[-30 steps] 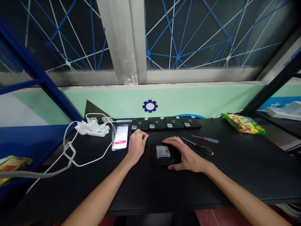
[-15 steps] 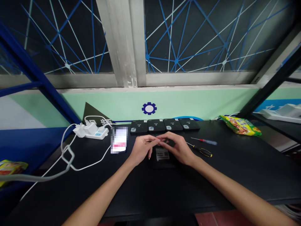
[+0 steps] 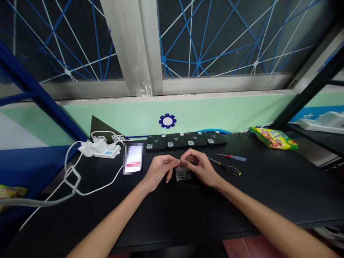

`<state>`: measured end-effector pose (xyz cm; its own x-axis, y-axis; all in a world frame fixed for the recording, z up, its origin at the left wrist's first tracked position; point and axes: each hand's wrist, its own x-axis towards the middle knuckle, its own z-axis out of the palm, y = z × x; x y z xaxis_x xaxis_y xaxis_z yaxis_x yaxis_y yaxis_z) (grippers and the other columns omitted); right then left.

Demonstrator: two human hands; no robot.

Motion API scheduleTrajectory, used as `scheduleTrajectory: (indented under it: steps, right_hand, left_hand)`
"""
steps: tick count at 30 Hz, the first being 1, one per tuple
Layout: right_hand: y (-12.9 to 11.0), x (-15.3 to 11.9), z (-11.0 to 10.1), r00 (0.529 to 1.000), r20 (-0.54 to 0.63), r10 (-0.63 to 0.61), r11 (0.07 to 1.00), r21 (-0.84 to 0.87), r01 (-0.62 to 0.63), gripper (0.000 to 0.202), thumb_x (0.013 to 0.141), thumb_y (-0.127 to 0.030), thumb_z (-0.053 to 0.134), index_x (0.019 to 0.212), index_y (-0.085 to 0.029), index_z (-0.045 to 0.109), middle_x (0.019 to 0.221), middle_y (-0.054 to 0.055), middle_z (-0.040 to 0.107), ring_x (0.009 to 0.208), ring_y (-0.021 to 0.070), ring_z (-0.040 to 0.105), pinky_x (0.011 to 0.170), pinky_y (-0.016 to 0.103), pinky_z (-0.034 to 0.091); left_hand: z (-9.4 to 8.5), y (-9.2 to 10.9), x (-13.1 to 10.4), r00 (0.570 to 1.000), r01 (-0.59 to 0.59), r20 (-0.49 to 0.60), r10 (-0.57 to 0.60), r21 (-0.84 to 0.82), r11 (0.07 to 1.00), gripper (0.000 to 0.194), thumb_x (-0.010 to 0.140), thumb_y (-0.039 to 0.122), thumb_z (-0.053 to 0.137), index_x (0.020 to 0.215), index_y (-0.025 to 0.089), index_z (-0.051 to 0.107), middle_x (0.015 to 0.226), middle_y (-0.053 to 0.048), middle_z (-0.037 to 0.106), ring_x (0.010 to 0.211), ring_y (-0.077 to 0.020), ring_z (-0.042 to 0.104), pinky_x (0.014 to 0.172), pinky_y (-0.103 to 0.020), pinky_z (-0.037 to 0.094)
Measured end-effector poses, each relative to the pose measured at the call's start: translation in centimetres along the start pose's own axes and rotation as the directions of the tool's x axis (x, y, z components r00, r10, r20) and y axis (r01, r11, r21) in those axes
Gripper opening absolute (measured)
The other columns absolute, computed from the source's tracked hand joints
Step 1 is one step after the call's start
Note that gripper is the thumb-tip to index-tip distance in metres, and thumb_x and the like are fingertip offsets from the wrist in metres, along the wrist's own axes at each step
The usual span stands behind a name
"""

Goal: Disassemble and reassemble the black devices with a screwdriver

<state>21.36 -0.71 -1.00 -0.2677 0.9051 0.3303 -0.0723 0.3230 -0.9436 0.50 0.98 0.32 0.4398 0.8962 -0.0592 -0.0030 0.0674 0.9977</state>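
My left hand [image 3: 160, 170] and my right hand [image 3: 200, 166] meet at their fingertips, thumbs and forefingers pinched together. Whatever lies between the fingertips is too small to make out. Beneath them on the black table is a dark, flat device [image 3: 185, 184] with a whitish printed label [image 3: 183, 173]; its far part is covered by my hands. Just right of my right hand lies a screwdriver with a black and yellow handle [image 3: 229, 168], and beyond it a thinner screwdriver with a red and blue handle [image 3: 236, 158].
Several black boxes [image 3: 176, 141] with stickers stand in a row along the wall. To the left are a lit phone [image 3: 133, 158] and a white power strip [image 3: 109, 152] with cables. A yellow-green snack bag [image 3: 275, 138] lies at the back right.
The camera view has shifted slightly. My hands stay over the device, fingertips still together, with the right hand's fingers a little more curled.
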Motion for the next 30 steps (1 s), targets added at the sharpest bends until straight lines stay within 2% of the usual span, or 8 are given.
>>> scheduleTrajectory:
  steps: [3, 7, 14, 17, 21, 25, 30]
  right_hand:
    - [0.2, 0.5, -0.2, 0.999, -0.017, 0.052, 0.984, 0.173, -0.048, 0.024, 0.096, -0.043, 0.078, 0.093, -0.02, 0.07, 0.093, 0.007, 0.079, 0.087, 0.0216, 0.073, 0.075, 0.034, 0.055]
    - [0.5, 0.9, -0.6, 0.992, -0.079, 0.103, 0.969, 0.232, -0.082, 0.026, 0.094, -0.042, 0.079, 0.087, -0.019, 0.068, 0.096, 0.009, 0.08, 0.086, 0.022, 0.076, 0.068, 0.033, 0.057]
    - [1.0, 1.3, -1.9, 0.981, -0.14, 0.138, 0.958, 0.27, -0.096, 0.027, 0.088, -0.04, 0.084, 0.083, -0.019, 0.066, 0.075, 0.001, 0.072, 0.06, 0.014, 0.063, 0.056, 0.029, 0.055]
    - [0.9, 1.4, -2.4, 0.98, -0.111, 0.165, 0.953, 0.274, -0.129, 0.028, 0.086, -0.04, 0.086, 0.087, -0.018, 0.069, 0.075, 0.001, 0.071, 0.06, 0.0137, 0.063, 0.055, 0.028, 0.054]
    - [0.8, 1.5, -3.0, 0.974, -0.033, 0.223, 0.934, 0.293, -0.204, 0.032, 0.082, -0.041, 0.09, 0.098, -0.017, 0.075, 0.082, 0.004, 0.074, 0.071, 0.0168, 0.068, 0.057, 0.027, 0.055]
    - [1.0, 1.6, -3.6, 0.954, 0.038, 0.297, 0.908, 0.3, -0.294, 0.031, 0.08, -0.039, 0.092, 0.095, -0.015, 0.081, 0.089, 0.008, 0.077, 0.08, 0.0178, 0.07, 0.062, 0.026, 0.057]
    - [0.4, 1.4, -4.0, 0.942, 0.08, 0.325, 0.895, 0.295, -0.334, 0.029, 0.079, -0.037, 0.093, 0.098, -0.016, 0.085, 0.092, 0.009, 0.079, 0.086, 0.019, 0.073, 0.063, 0.026, 0.057]
  left_hand:
    - [0.0, 0.3, -0.2, 0.999, -0.006, -0.041, 0.005, -0.014, 1.0, 0.029, 0.093, 0.043, 0.081, 0.087, 0.014, 0.077, 0.057, 0.001, 0.065, 0.038, -0.007, 0.047, 0.042, -0.021, 0.035]
    - [0.0, 0.1, -0.1, 0.997, -0.008, -0.083, 0.005, -0.028, 1.0, 0.028, 0.09, 0.041, 0.083, 0.088, 0.013, 0.078, 0.077, -0.006, 0.076, 0.044, -0.0074, 0.053, 0.043, -0.022, 0.042]
    - [-0.5, -0.6, 0.2, 0.984, -0.024, -0.176, 0.023, -0.007, 1.0, 0.032, 0.087, 0.041, 0.085, 0.102, 0.013, 0.083, 0.102, -0.015, 0.082, 0.056, -0.0103, 0.06, 0.047, -0.022, 0.05]
    - [-0.6, -0.7, 0.2, 0.981, -0.022, -0.192, 0.023, 0.005, 1.0, 0.034, 0.086, 0.039, 0.087, 0.107, 0.013, 0.083, 0.108, -0.017, 0.082, 0.054, -0.0094, 0.058, 0.047, -0.022, 0.05]
    - [-0.7, -0.6, 0.1, 0.978, -0.007, -0.206, 0.015, 0.037, 0.999, 0.039, 0.084, 0.04, 0.088, 0.111, 0.013, 0.082, 0.113, -0.018, 0.082, 0.046, -0.0069, 0.053, 0.043, -0.022, 0.046]
    - [-0.8, -0.5, 0.0, 0.977, 0.006, -0.214, 0.016, 0.103, 0.995, 0.039, 0.085, 0.042, 0.086, 0.114, 0.016, 0.081, 0.114, -0.016, 0.083, 0.039, -0.0042, 0.046, 0.036, -0.021, 0.036]
    - [-0.7, -0.3, -0.1, 0.979, 0.002, -0.203, 0.021, 0.11, 0.994, 0.039, 0.088, 0.043, 0.083, 0.115, 0.016, 0.08, 0.118, -0.017, 0.082, 0.04, -0.0051, 0.048, 0.036, -0.022, 0.037]
